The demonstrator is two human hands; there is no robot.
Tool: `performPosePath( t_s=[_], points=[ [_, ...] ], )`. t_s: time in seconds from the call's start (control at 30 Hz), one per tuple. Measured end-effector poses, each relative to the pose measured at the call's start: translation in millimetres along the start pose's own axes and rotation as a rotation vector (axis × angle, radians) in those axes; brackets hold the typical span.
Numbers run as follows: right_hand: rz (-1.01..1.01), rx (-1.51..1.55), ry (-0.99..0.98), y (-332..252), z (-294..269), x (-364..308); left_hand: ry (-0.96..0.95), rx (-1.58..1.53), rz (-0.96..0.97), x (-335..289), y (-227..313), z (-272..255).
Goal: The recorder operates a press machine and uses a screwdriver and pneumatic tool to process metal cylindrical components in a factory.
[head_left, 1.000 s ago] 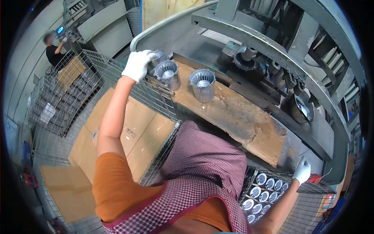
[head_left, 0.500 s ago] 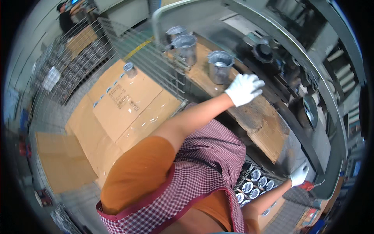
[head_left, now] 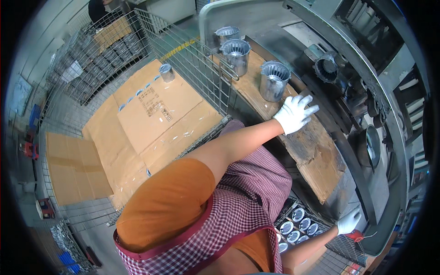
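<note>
My left hand wears a white glove and is stretched out open, fingers apart, over the cardboard-covered ledge. Just beyond its wrist side stands a grey metal cylinder with a finned rim. Two more such cylinders, one nearer and one farther, stand behind it. At the lower right my gloved right hand is closed on what looks like a red-handled tool. A thin metal tip sticks out from it, and the fingers hide most of the handle.
A machine frame curves along the right, with a round metal part inside. Below the ledge, a wire basket holds several round finned parts. At left, flattened cardboard bears a small cylinder. Another person is in the background.
The view has shifted, so the surroundings sit differently in the picture. My left hand remains open near the cylinder; my right stays low beside the frame with the red-handled tool.
</note>
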State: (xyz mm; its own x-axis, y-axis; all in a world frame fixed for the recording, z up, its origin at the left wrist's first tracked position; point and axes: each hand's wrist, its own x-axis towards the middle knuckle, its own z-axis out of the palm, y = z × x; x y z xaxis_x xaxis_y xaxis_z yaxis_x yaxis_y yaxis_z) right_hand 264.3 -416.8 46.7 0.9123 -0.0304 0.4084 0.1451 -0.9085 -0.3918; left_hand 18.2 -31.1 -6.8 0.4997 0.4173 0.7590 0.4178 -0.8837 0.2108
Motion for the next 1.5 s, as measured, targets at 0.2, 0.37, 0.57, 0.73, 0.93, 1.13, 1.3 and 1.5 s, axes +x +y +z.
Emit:
performPosePath(
  t_s=[0.2, 0.37, 0.57, 0.73, 0.93, 1.13, 1.3, 1.5],
  points=[
    [-0.021, -0.052, 0.115, 24.8, 9.6, 2.5, -0.492, 0.053, -0.061, 14.0, 5.5, 2.5],
    [-0.057, 0.002, 0.197, -1.7, 17.1, -12.9, -0.246, 0.039, -0.072, 13.6, 1.2, -8.6],
    [-0.153, 0.142, 0.266, -7.2, -0.2, -14.5, -0.311, 0.080, -0.038, 7.4, -4.3, 16.1],
    [-0.184, 0.081, 0.303, -1.8, -5.9, -18.3, -0.418, 0.093, 0.008, 27.2, 21.0, -5.8],
    [-0.172, 0.111, 0.204, -18.1, -6.0, -22.0, -0.234, 0.087, 0.066, 10.5, -4.4, 3.3],
    [-0.164, 0.113, 0.229, -16.1, -11.9, -20.0, -0.018, 0.116, 0.155, 12.4, -6.8, 14.9],
    [-0.188, 0.137, 0.254, -16.7, -12.1, -20.0, -0.555, 0.259, 0.049, 13.3, -9.3, 14.5],
    [-0.174, 0.155, 0.274, -15.4, -12.0, -20.2, -0.175, 0.138, 0.136, 11.9, -1.8, 13.3]
  ],
)
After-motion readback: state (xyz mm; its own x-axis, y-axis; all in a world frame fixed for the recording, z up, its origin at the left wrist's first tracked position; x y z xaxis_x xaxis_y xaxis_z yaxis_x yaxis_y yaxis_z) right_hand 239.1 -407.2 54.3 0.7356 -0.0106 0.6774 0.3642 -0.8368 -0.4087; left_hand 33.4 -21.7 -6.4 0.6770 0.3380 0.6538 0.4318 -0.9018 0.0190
